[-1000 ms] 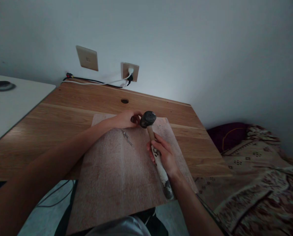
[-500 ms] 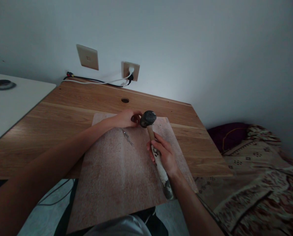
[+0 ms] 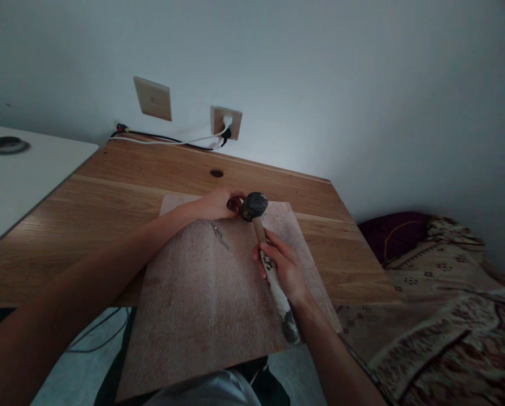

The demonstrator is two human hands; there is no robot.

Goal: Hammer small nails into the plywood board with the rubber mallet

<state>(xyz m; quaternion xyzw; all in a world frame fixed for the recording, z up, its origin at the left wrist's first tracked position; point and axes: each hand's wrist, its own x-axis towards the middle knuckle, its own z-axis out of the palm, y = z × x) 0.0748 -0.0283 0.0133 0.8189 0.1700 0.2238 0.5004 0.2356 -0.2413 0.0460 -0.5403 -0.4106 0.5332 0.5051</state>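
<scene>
My right hand [image 3: 282, 266] is wrapped round the pale wooden handle of a hammer [image 3: 263, 243]. Its dark metal head sits just right of my left hand [image 3: 218, 204]. That hand rests on the far part of a thin reddish board [image 3: 201, 304], its fingers pinched together right beside the hammer head; what they pinch is hidden. Loose nails [image 3: 220, 236] lie on the board a little nearer to me than the left hand.
The board lies on a wooden desk [image 3: 121, 192] and overhangs its near edge above my lap. A wall socket [image 3: 227, 122] with cables is behind the desk. A white table [image 3: 19, 180] stands at the left, patterned bedding [image 3: 442, 293] at the right.
The hammer head has dropped slightly and moved a little closer to my left fingers. Both hands otherwise stay where they were.
</scene>
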